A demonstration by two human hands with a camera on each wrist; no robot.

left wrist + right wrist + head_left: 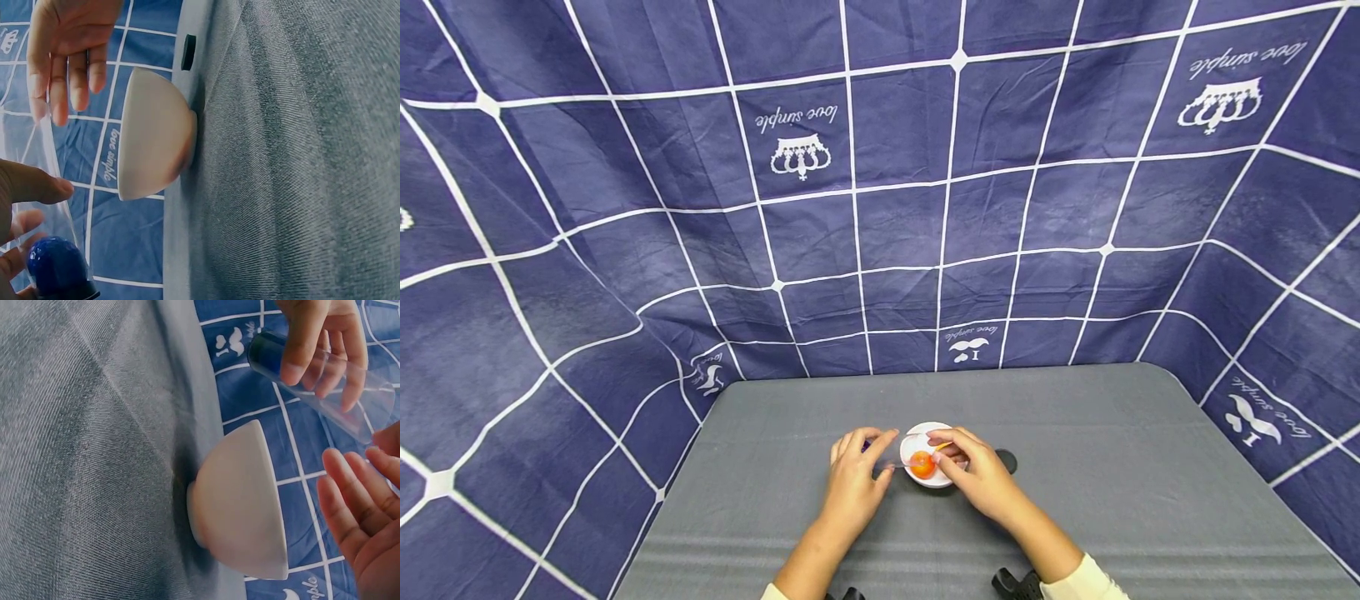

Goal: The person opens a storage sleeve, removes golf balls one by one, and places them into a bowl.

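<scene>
My left hand grips a clear plastic tube lying almost sideways above the bowl. A shiny dark blue rounded thing shows at the tube's left end. My right hand is at the tube's other end, its thumb and finger pinching a small yellow-orange piece, mostly covered by the fingers. Its other fingers are fairly straight in the right wrist view. Below both hands stands a white bowl, upright on the table. A round orange thing appears within the bowl's outline in the head view.
Just right of the bowl, a flat round black piece lies on the grey cloth-covered table. Blue cloth with white lines hangs behind the table and at both sides.
</scene>
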